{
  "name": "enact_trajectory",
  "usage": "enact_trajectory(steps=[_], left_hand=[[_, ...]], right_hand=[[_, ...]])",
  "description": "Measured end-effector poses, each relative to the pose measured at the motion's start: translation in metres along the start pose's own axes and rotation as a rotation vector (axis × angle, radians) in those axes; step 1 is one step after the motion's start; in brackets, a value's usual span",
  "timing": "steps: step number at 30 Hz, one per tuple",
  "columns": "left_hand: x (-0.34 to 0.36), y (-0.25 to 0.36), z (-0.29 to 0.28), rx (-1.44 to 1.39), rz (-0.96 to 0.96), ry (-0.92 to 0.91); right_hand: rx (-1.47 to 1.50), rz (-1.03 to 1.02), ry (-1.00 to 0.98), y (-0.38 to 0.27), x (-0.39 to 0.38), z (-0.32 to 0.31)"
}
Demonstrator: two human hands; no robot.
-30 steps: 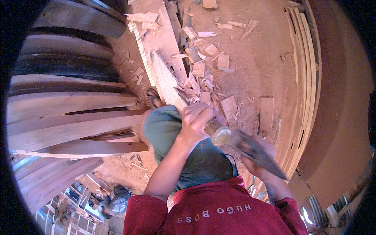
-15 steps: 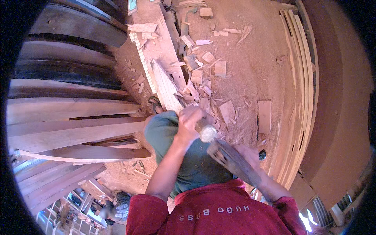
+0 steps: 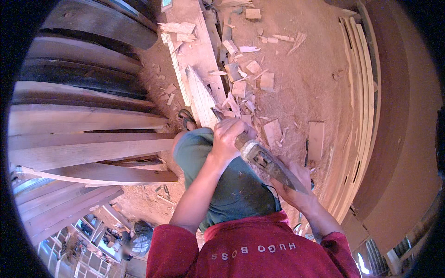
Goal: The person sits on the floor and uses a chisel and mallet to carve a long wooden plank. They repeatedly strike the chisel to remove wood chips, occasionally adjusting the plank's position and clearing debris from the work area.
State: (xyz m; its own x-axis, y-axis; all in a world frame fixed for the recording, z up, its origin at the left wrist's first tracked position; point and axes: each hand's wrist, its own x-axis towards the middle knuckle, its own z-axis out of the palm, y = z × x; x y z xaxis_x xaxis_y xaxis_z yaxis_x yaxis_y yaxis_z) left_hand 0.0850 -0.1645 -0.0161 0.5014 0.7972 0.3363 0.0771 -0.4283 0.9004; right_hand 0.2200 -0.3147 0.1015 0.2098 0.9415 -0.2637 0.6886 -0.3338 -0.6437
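My left hand is closed around a chisel, whose dark blade reaches past my fingers to a pale timber piece. My right hand lies mostly behind a dark wooden mallet; its fingers are wrapped at the handle, which is hidden under the head. The mallet's near face appears to meet the butt of the chisel handle. The timber extends away from my left knee, its far end narrowing to a rough, split point. It rests along a wider plank.
Wood chips and offcuts litter the ground right of the plank. Stacked boards fill the left side; long thin boards lie along the right. A flat wood piece is near my right hand. Another person is at lower left.
The mallet has moved up and left, from apart from the chisel's butt to apparently against it. My left hand keeps its hold. The whole view has shifted slightly.
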Motion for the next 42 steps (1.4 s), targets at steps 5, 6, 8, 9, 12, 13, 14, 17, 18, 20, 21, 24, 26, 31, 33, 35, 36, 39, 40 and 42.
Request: enact_trajectory(steps=[5, 6, 8, 9, 12, 13, 14, 17, 18, 20, 21, 24, 26, 31, 33, 35, 36, 39, 40, 42], left_hand=[[0.005, -0.003, 0.0, -0.061, 0.065, 0.017], [-0.003, -0.004, -0.005, -0.024, 0.033, 0.025], [-0.004, -0.011, -0.005, -0.03, 0.062, -0.004], [-0.008, -0.013, -0.006, -0.031, 0.073, -0.02], [-0.015, -0.006, -0.01, -0.073, 0.053, 0.024], [-0.012, -0.002, -0.01, -0.09, 0.051, 0.043], [-0.01, 0.001, -0.008, -0.137, 0.108, 0.051], [0.006, 0.004, -0.005, 0.012, 0.154, 0.009], [0.009, 0.007, -0.006, 0.027, 0.079, 0.005], [0.012, 0.006, -0.004, -0.006, 0.052, 0.039], [0.014, 0.006, -0.004, -0.022, 0.038, 0.058], [0.012, 0.003, -0.004, 0.014, 0.013, 0.021], [0.013, 0.005, -0.004, 0.019, 0.0, -0.006], [0.019, 0.011, -0.003, 0.015, -0.001, 0.02], [0.019, 0.009, -0.003, 0.022, 0.0, 0.005], [0.017, 0.006, -0.001, 0.048, 0.014, -0.007], [0.015, 0.005, -0.001, 0.059, 0.008, -0.008], [0.011, 0.003, 0.001, 0.056, 0.032, 0.081], [0.014, 0.002, 0.004, 0.027, 0.044, 0.062], [0.012, 0.002, 0.003, 0.002, 0.046, 0.037]], right_hand=[[0.192, -0.188, 0.042, 0.043, -0.038, 0.02], [0.218, -0.219, 0.0, 0.05, -0.037, 0.026], [0.157, -0.187, -0.005, 0.029, -0.016, 0.022], [0.092, -0.147, -0.008, 0.009, -0.003, 0.015], [0.134, -0.033, -0.03, -0.001, -0.016, 0.015], [0.144, -0.021, -0.043, 0.0, -0.015, 0.015], [0.084, -0.008, -0.051, -0.004, -0.014, 0.012], [0.036, 0.0, -0.015, -0.015, -0.014, 0.005], [0.104, -0.022, 0.043, -0.01, -0.017, 0.008], [0.139, 0.026, 0.034, -0.015, -0.011, -0.002], [0.126, 0.074, 0.032, -0.014, -0.009, -0.003], [0.077, 0.175, -0.001, -0.005, -0.018, -0.005], [0.148, 0.309, -0.04, 0.01, -0.03, 0.005], [0.141, 0.187, 0.001, -0.002, -0.014, 0.0], [0.064, 0.132, -0.004, -0.005, -0.005, 0.0], [-0.01, 0.073, -0.009, -0.004, 0.001, -0.003], [0.016, 0.014, -0.025, 0.003, 0.003, -0.006], [0.039, -0.093, -0.053, 0.0, 0.002, -0.022], [0.095, -0.14, -0.005, 0.009, -0.007, -0.017], [0.154, -0.192, 0.033, 0.025, -0.017, -0.004]])
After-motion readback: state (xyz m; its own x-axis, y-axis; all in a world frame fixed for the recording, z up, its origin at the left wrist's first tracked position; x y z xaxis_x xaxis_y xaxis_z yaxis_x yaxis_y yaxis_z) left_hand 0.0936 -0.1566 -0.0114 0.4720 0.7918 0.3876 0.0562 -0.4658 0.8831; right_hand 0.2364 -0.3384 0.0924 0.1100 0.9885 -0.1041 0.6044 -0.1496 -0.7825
